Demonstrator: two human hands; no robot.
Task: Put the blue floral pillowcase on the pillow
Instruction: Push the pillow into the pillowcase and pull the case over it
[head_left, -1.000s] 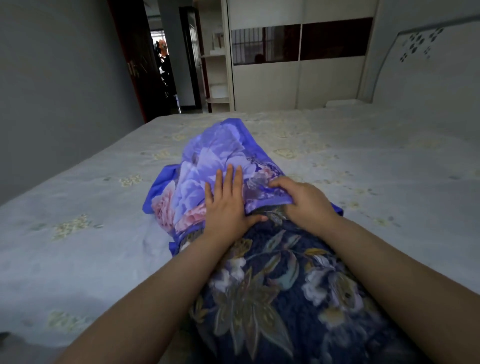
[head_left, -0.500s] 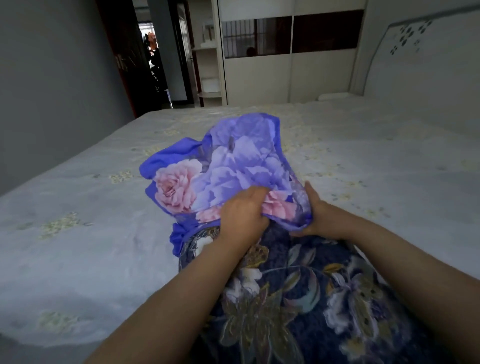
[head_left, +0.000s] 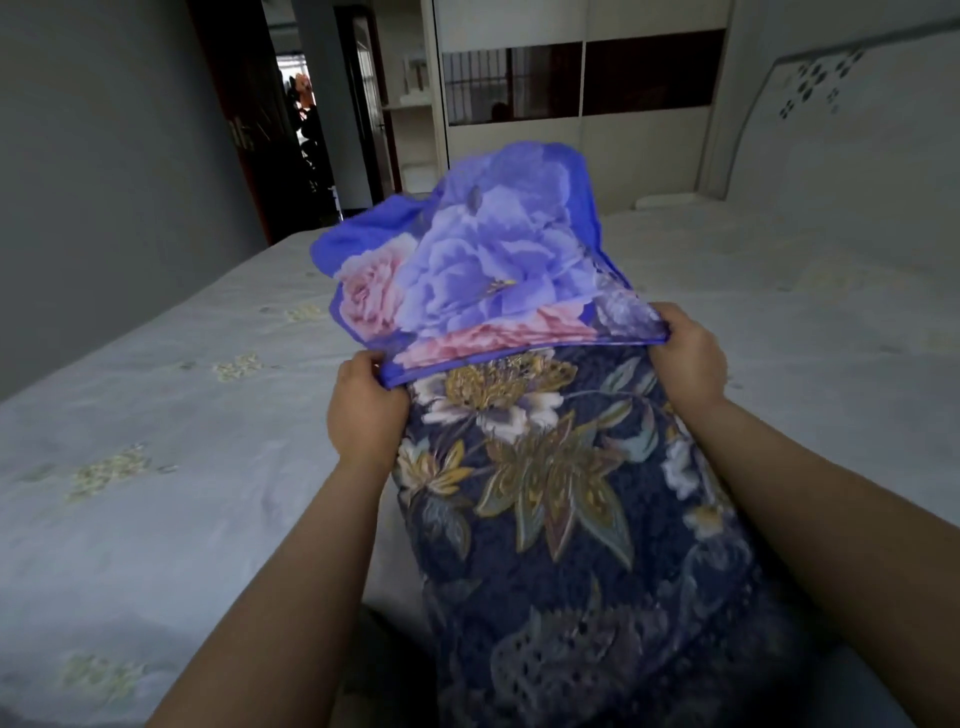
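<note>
A pillow (head_left: 561, 519) with a dark navy cover printed with gold and white flowers lies lengthwise in front of me, its far end tilted up. The blue floral pillowcase (head_left: 483, 260), bright blue with lilac and pink roses, covers that far end and stands raised above the bed. My left hand (head_left: 366, 410) grips the pillowcase's open hem at the pillow's left side. My right hand (head_left: 688, 356) grips the same hem at the right side. The hem is stretched straight between the two hands. The pillow's far end is hidden inside the case.
The bed (head_left: 156, 415) has a pale sheet with small yellow-green flower prints. A white headboard (head_left: 857, 130) rises at the right. A wardrobe (head_left: 582, 104) stands beyond the bed's end, and a dark open doorway (head_left: 296, 130) is at the back left.
Both hands moved apart from the middle of the pillow to its two sides and took hold of the hem. The pillowcase and pillow end rose off the bed.
</note>
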